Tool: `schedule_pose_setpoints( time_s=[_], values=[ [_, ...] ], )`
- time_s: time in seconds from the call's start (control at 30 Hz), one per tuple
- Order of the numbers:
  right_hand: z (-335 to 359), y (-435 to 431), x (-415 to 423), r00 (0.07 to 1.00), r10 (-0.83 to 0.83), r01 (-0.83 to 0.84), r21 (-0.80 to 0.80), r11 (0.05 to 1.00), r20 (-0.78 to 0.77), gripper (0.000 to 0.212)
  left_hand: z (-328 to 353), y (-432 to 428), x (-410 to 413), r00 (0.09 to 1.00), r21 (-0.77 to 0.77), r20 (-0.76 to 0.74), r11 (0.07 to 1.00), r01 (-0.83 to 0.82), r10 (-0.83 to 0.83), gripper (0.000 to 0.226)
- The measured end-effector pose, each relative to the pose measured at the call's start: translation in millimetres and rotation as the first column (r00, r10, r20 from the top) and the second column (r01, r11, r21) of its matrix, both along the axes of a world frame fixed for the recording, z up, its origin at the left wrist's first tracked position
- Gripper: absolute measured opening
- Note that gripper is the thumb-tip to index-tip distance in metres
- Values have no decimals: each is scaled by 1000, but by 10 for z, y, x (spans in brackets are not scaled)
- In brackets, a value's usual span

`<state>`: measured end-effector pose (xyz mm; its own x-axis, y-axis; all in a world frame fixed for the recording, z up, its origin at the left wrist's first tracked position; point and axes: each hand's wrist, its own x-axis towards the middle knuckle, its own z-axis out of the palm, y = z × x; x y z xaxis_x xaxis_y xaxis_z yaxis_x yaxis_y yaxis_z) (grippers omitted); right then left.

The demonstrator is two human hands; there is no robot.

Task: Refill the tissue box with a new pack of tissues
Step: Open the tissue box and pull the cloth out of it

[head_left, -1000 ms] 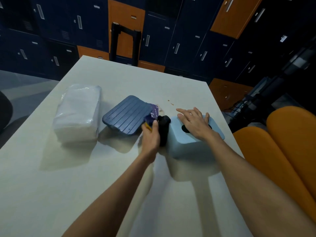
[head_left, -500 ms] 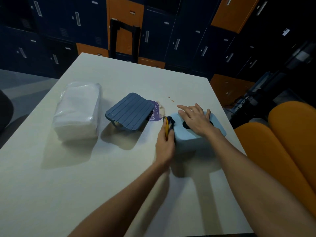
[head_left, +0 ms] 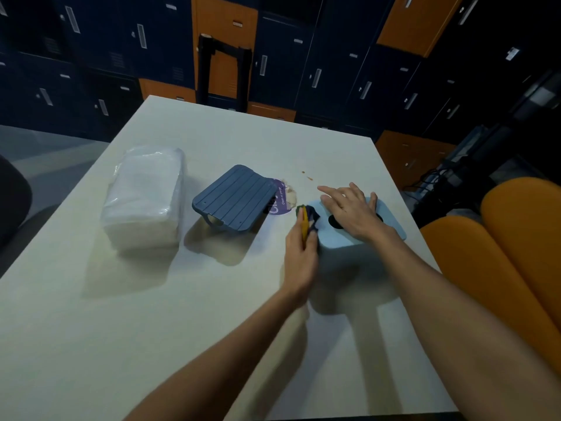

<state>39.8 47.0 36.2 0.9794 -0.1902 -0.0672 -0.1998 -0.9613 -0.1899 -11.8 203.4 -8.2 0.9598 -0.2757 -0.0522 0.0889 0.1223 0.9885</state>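
The pale blue plastic tissue box point(head_left: 361, 229) sits near the desk's point(head_left: 151, 329) right edge, oval slot showing dark under the right hand point(head_left: 352, 212), which lies flat on top of it, fingers spread, pressing rather than clenched around anything. Just beside the box's left end, the left hand point(head_left: 300, 253) is pinched shut on a small dark-and-yellow tool point(head_left: 306, 218), what looks like a cutter, though its exact kind is hard to make out, held tight against the box's side. My read: the box is being worked open, so the right palm should keep weight down to stop it skating while the left works carefully at the seam, tip angled away from the pressing fingers. Left of the box lies a crumpled purple-printed wrapper point(head_left: 280, 199), touching a dark blue ribbed plastic lid point(head_left: 233, 200) that stands tilted on its own edge. Further left again, well apart from the box, waits the new tissue pack in clear plastic film point(head_left: 145, 199), unopened as far as I can tell, ready once the box is free.
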Motion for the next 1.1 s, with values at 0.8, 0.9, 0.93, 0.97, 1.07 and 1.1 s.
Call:
schedule_pose_setpoints(
  time_s=[0.8,0.9,0.93,0.97,1.07,1.1],
  values=[
    [65,0,-135,1000,-14,14,0,1000,-16,64,348,692,661,823,-282,-521,956,86,-228,36],
    [127,-57,-127,990,89,-98,79,992,105,60,391,727,601,819,-192,-519,967,166,-243,16],
    [138,-59,-112,986,35,-50,89,995,164,59,393,733,606,820,-179,-526,972,151,-225,17],
    [140,-40,-100,978,-63,49,75,996,200,58,387,735,622,821,-182,-532,975,129,-208,21],
    [81,51,-77,919,-386,390,-36,920,81,63,420,701,659,825,-245,-527,966,79,-202,26],
    [60,74,-87,909,-416,416,-54,908,19,65,441,690,666,834,-273,-512,959,72,-208,24]
  ],
)
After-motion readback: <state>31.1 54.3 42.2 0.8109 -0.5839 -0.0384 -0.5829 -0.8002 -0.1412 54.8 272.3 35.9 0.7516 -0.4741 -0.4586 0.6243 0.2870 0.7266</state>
